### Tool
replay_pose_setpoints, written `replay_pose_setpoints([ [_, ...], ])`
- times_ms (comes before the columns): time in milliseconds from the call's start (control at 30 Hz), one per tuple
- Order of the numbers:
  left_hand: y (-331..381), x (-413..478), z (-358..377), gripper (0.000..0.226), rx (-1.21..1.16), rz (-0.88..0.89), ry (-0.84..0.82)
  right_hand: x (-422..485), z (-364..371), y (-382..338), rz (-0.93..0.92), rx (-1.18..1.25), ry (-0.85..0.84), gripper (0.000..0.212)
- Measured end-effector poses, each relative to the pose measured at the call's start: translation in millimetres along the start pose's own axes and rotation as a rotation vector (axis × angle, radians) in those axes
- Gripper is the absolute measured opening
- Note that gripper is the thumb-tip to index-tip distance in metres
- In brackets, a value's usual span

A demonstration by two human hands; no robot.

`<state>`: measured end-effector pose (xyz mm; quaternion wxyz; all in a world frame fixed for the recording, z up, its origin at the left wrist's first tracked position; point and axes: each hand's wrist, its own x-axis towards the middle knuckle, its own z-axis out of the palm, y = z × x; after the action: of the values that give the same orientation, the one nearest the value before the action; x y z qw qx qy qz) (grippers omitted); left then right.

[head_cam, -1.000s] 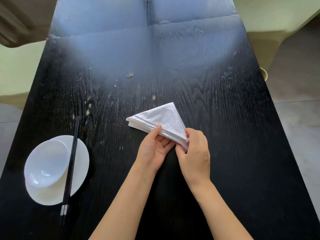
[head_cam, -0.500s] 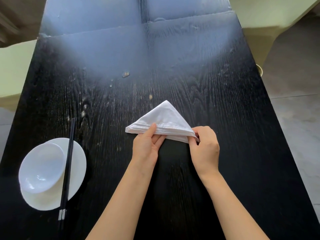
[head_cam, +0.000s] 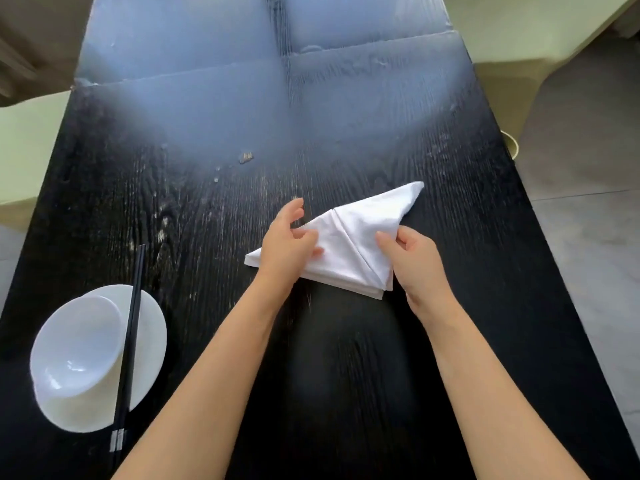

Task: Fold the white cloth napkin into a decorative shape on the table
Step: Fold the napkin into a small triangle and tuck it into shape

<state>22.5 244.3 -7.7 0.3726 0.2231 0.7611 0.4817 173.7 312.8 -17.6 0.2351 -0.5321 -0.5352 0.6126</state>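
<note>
The white cloth napkin [head_cam: 356, 244] lies folded into a layered triangle on the black wooden table [head_cam: 214, 237], its long point aimed up and to the right. A diagonal crease runs across its top face. My left hand [head_cam: 287, 244] holds the napkin's left part, thumb on top and fingers curved over the far edge. At the right edge my right hand [head_cam: 412, 261] grips the cloth, thumb on the upper layer. The stacked layers show along the near edge.
A white bowl [head_cam: 74, 344] sits on a white plate [head_cam: 149, 337] at the near left, with black chopsticks [head_cam: 130, 344] laid across the plate. A small crumb [head_cam: 246, 157] lies farther back. Pale green seats flank the table; grey floor lies to the right.
The napkin has been turned and flipped: its point, which aimed straight away, now aims up-right, and a diagonal crease faces up. Both hands have shifted their hold on it.
</note>
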Motion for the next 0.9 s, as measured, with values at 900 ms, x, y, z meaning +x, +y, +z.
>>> replay_pose_setpoints([
  [900, 6.5, 24.4, -27.5, 0.055, 0.218, -0.116, -0.662, -55.7, 2.2, 45.3, -0.437, -0.611, 0.254, 0.038],
])
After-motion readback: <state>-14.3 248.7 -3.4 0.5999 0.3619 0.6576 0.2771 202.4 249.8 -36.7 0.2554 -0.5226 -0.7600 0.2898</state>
